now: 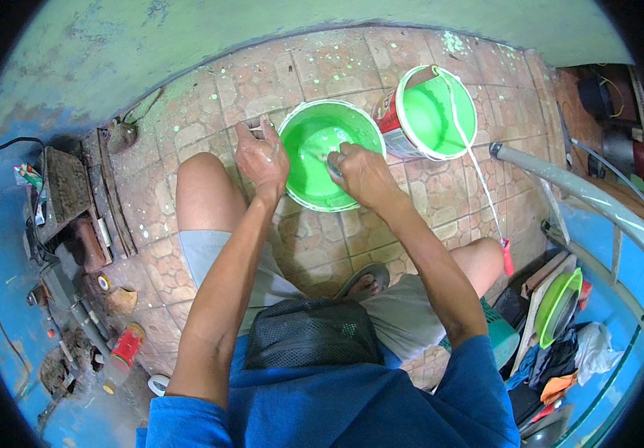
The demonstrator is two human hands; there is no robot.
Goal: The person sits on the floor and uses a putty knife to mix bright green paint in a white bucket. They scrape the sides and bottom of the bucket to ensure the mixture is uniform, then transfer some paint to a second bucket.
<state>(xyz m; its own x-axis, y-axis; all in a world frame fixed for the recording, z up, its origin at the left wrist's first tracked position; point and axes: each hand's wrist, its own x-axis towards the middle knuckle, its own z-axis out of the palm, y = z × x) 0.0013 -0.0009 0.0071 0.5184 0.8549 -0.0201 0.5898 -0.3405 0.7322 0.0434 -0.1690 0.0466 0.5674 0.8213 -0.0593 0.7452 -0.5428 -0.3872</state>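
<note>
Bucket (364,128) at 12 o'clock, likely heavy, slick inside, grab rim (329,101); my right hand (367,175) clenches greyish tool (334,165), left hand (264,158) half-curled, can't tell if holding anything.

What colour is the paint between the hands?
Bright green; the paint shows best in the head view.

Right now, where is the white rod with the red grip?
In the head view, right of centre: the white rod crosses the right-hand bucket, its red grip lower down, beside the person's right knee.
</note>
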